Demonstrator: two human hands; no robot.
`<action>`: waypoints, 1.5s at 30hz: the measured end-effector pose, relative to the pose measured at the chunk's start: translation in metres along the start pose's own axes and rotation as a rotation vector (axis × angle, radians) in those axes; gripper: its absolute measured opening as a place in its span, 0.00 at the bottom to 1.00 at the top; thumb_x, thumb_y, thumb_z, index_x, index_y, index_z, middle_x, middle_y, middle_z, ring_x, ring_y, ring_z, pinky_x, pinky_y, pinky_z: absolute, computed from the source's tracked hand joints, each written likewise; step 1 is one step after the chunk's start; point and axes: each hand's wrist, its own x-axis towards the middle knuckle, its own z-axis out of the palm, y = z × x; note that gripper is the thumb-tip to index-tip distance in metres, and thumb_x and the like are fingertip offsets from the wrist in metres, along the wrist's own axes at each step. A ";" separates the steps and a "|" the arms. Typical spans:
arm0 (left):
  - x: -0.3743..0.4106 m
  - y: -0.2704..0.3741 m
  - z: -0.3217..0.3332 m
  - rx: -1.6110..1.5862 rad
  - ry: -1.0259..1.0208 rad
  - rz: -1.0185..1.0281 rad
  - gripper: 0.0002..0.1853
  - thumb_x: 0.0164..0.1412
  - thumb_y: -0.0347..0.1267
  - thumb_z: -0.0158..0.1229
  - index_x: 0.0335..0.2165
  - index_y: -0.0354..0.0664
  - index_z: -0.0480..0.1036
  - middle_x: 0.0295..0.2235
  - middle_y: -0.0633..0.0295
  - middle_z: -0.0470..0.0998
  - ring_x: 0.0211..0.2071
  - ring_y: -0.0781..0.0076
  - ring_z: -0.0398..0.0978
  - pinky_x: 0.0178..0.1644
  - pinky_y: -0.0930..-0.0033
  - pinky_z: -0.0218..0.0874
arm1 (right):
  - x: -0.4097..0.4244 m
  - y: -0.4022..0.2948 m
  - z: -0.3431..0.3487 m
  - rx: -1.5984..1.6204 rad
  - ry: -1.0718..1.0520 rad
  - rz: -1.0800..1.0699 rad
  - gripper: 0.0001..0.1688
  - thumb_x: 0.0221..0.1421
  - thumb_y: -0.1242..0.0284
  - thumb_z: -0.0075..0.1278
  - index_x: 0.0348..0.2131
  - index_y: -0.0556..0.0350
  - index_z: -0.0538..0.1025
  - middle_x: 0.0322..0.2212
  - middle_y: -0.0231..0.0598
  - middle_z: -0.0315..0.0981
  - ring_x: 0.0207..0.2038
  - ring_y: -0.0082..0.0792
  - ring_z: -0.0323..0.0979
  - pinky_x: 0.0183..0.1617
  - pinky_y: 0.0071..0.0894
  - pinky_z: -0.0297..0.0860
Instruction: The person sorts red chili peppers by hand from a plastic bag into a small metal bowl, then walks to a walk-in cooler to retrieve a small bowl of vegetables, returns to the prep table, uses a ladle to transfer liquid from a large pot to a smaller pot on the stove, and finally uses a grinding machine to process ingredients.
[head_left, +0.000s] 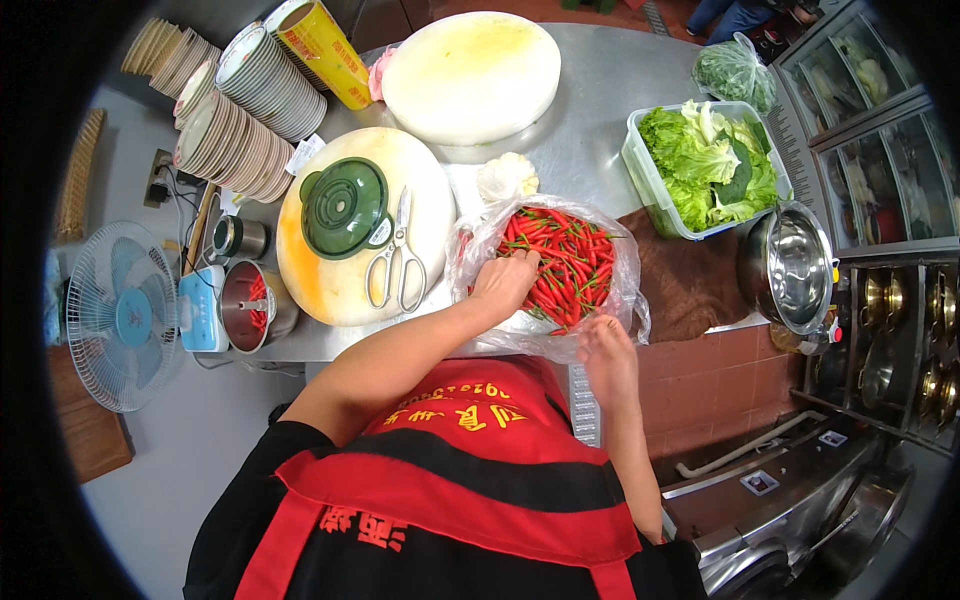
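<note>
A clear plastic bag (628, 259) lies open before me on the steel table, full of red chili peppers (562, 262) with green stems. My left hand (510, 281) reaches over the bag's left side, its fingertips among the chilies; what they grip, if anything, is hidden. At the bag's near right edge is my right hand (606, 345), blurred, with its fingers bent. Whether it pinches the plastic cannot be made out. Left of the bag, steel kitchen scissors (397, 259) and a green lid (345, 208) rest on a round cutting board (315, 292).
To the left, a steel grinder bowl (244, 330) contains red pieces; stacked plates (232, 146) and a fan (135, 319) stand beyond. Garlic (508, 176) sits behind the bag. On the right are a tub of lettuce (634, 142), a brown cloth (675, 285) and a steel basin (799, 262).
</note>
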 end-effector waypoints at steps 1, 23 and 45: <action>0.002 -0.002 0.002 0.050 -0.020 0.003 0.10 0.53 0.30 0.55 0.31 0.36 0.63 0.30 0.44 0.72 0.33 0.47 0.73 0.34 0.54 0.65 | -0.001 0.000 0.002 0.033 -0.003 0.005 0.09 0.62 0.69 0.40 0.35 0.54 0.69 0.26 0.32 0.67 0.25 0.21 0.62 0.26 0.19 0.59; -0.066 -0.022 -0.033 -1.124 -0.038 -0.210 0.04 0.59 0.29 0.51 0.30 0.40 0.70 0.19 0.72 0.67 0.18 0.88 0.60 0.21 0.82 0.50 | 0.039 0.031 0.046 -1.121 -0.451 -0.213 0.12 0.59 0.69 0.43 0.30 0.58 0.74 0.20 0.34 0.67 0.25 0.28 0.65 0.33 0.25 0.61; -0.095 -0.047 -0.029 -1.981 -0.242 -0.445 0.05 0.56 0.26 0.46 0.32 0.40 0.67 0.28 0.62 0.70 0.27 0.73 0.69 0.29 0.71 0.63 | 0.153 0.003 0.050 -1.056 -0.349 0.060 0.08 0.59 0.70 0.37 0.32 0.54 0.67 0.23 0.27 0.68 0.20 0.19 0.62 0.21 0.21 0.61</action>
